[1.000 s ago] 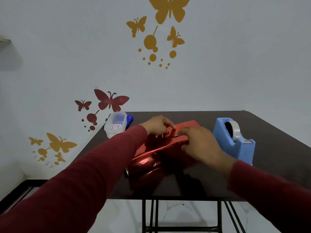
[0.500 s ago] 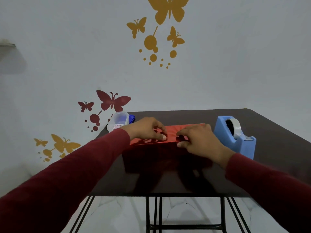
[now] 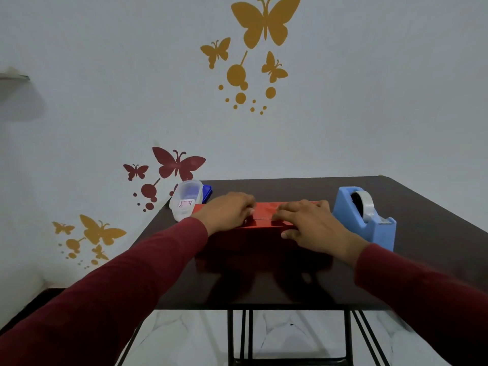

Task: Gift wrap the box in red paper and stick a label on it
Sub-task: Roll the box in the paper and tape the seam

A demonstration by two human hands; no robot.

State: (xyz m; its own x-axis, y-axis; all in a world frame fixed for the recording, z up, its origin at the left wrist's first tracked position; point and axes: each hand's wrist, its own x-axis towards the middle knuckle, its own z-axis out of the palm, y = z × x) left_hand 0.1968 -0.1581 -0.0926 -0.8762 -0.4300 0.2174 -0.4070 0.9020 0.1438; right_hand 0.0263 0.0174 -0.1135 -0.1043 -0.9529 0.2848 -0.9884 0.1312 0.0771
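The box wrapped in red paper (image 3: 264, 215) lies in the middle of the dark table (image 3: 290, 281). A seam runs across its top between my hands. My left hand (image 3: 228, 211) lies on the left part of the top, fingers bent down onto the paper near the seam. My right hand (image 3: 309, 223) rests flat on the right part, fingers stretched leftwards and the thumb over the near edge. The near side of the box is in shadow. Both sleeves are dark red.
A blue tape dispenser (image 3: 365, 216) with a clear tape roll stands just right of the box. A small clear plastic container (image 3: 184, 199) and a blue lid (image 3: 206, 192) behind it sit at the table's back left corner, close to the wall.
The shiny red paper that stood up loosely from the box a second ago now lies folded flat over the top. Both hands have spread apart a little and press it down.
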